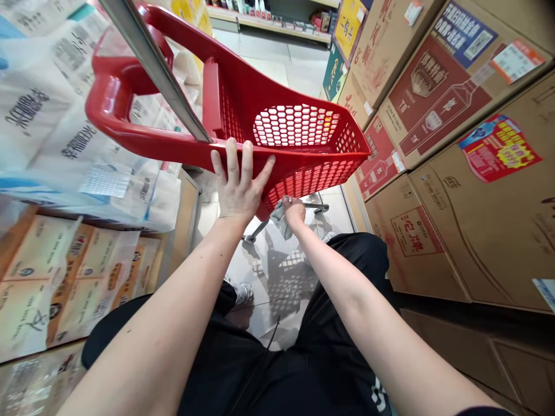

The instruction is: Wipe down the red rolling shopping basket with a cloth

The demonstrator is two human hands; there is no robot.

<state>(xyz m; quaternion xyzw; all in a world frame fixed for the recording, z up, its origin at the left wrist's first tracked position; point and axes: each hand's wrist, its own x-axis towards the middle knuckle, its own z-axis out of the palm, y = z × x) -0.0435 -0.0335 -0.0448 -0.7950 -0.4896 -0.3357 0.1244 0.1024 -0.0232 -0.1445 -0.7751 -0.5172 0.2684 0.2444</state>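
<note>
A red plastic shopping basket point(312, 153) on wheels, with honeycomb holes in its sides, stands tilted in front of me. A metal pole point(160, 72) runs up from it toward the upper left. My left hand point(241, 185) lies against the near rim with its fingers spread over the edge. Lower down, below the basket's side, my right hand point(295, 212) is closed on a grey cloth point(281, 221), pressed near the underside. Part of the cloth is hidden by my fingers. A wheel point(319, 208) shows beneath the basket. Nothing is visible inside the basket.
Stacked cardboard cartons point(433, 190) line the right side close by. On the left are white plastic-wrapped packs point(65, 127) above orange-and-cream packages point(73, 277) on a shelf. A tiled floor point(260, 277) lies between my legs, and a shelf of goods point(277, 23) stands at the far end.
</note>
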